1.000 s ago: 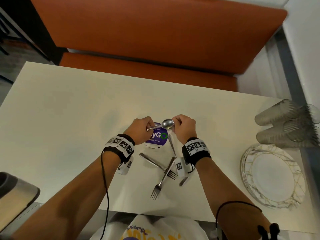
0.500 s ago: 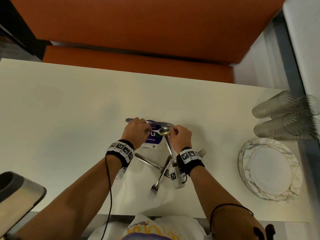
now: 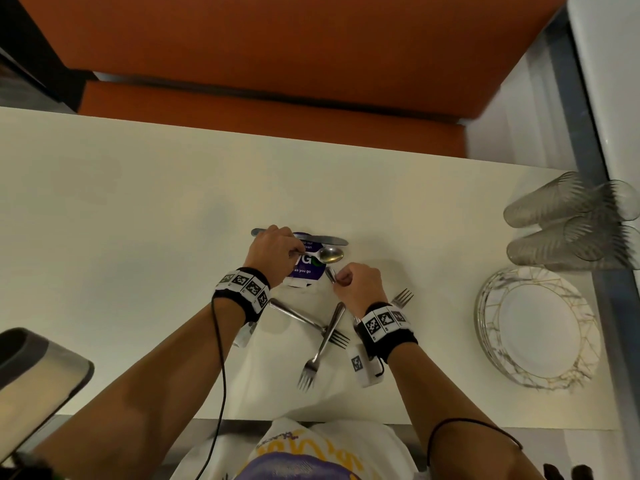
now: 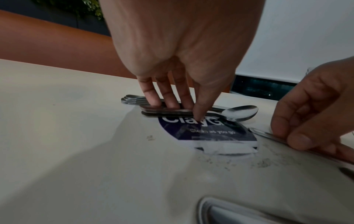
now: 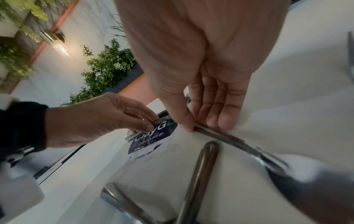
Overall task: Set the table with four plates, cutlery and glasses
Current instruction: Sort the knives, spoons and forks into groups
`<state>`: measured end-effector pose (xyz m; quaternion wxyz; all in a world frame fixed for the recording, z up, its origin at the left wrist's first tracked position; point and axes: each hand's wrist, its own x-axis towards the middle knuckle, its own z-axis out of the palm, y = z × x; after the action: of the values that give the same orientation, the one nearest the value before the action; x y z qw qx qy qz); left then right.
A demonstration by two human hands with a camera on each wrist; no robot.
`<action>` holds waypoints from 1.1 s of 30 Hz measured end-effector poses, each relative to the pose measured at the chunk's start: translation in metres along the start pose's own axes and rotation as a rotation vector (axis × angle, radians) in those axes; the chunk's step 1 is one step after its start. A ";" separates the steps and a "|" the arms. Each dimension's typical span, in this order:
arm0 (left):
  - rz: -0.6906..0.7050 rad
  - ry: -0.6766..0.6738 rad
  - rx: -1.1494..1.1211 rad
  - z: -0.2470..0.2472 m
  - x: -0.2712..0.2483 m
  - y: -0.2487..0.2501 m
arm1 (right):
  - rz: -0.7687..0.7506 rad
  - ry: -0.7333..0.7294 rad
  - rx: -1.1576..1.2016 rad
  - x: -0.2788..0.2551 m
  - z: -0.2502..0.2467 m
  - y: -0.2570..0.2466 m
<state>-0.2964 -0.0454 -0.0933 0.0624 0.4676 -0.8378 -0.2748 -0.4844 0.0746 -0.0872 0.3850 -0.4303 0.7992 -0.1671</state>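
Observation:
My left hand (image 3: pixel 298 252) pinches the handles of a stack of spoons (image 4: pixel 239 112) lying across a purple round sticker (image 3: pixel 306 268) on the cream table (image 3: pixel 121 220). Several knives (image 3: pixel 332 240) lie just behind the spoons. To the right, my right hand (image 3: pixel 337 280) pinches the handle of a fork (image 5: pixel 220 134) between thumb and fingers; its tines (image 3: pixel 403 297) stick out past my wrist. Two more forks (image 3: pixel 322 344) lie crossed near the front edge. A stack of white plates (image 3: pixel 536 327) and several glasses (image 3: pixel 568 223) lying on their sides sit at the far right.
An orange bench (image 3: pixel 277 109) runs along the table's far side. A grey chair back (image 3: pixel 38 368) stands at the front left. The wall and a metal rail (image 3: pixel 588 150) border the table on the right.
The spoon that both hands held up has been laid down with the others on the sticker. My right hand let go of it, drew back toward me and took the fork handle.

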 end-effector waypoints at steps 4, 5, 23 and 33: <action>0.012 0.021 0.000 0.002 -0.001 -0.001 | -0.037 -0.066 -0.047 -0.007 0.000 0.003; 0.008 0.025 -0.004 0.002 -0.001 -0.001 | -0.040 -0.068 -0.049 -0.007 -0.001 0.003; 0.045 0.051 -0.122 -0.006 -0.038 0.019 | -0.033 0.018 -0.037 -0.015 -0.025 0.009; 0.053 -0.080 -0.242 0.013 -0.079 0.046 | -0.052 0.001 -0.425 -0.066 -0.002 0.034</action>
<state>-0.2914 0.0434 -0.0684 0.0920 0.4232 -0.8124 -0.3905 -0.4832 0.1483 -0.0747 0.2807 -0.5224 0.8052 -0.0050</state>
